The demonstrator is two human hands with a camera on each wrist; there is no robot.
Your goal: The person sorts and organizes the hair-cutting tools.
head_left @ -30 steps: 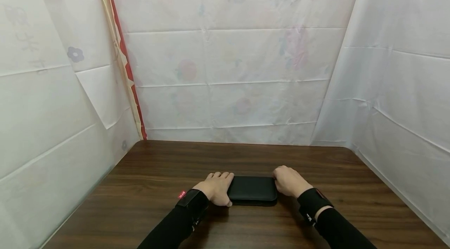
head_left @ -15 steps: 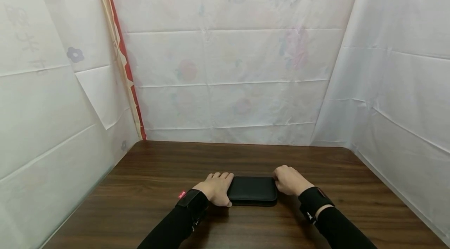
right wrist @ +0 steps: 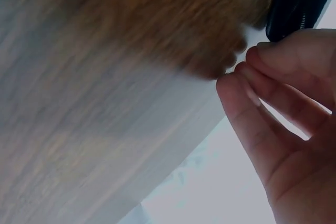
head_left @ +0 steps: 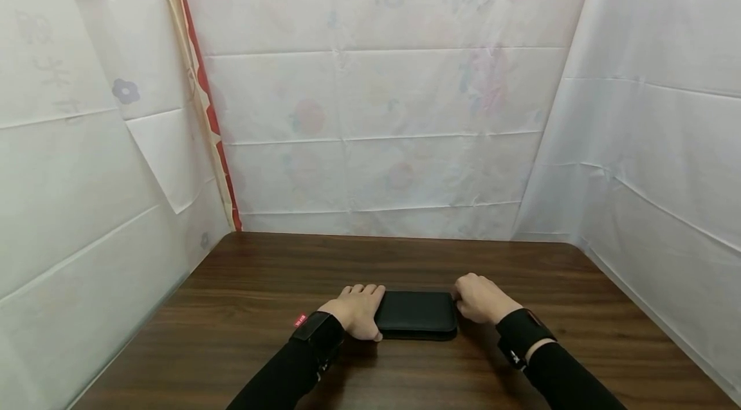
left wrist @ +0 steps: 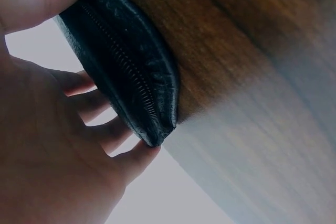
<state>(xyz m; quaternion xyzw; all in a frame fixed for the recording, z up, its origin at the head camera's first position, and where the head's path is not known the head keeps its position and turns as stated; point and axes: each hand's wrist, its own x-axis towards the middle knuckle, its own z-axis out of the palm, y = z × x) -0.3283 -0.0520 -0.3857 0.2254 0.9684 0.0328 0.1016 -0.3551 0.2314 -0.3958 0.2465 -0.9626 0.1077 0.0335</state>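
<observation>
Left hand (head_left: 354, 315) gripping black pouch (head_left: 415, 313) — right hand (head_left: 479, 299) curled at its end — bare table (head_left: 231, 307).

The right wrist view showed the right hand (right wrist: 286, 114) filling the right side of the frame, its fingers (right wrist: 247, 103) curled, with the fingertips close to the wooden table (right wrist: 115, 77). One end of a black zippered case (right wrist: 294, 3) appeared in the upper right corner, just beside the uppermost finger; contact could not be confirmed. A pale backdrop (right wrist: 210, 182) filled the lower area beyond the table edge.
</observation>
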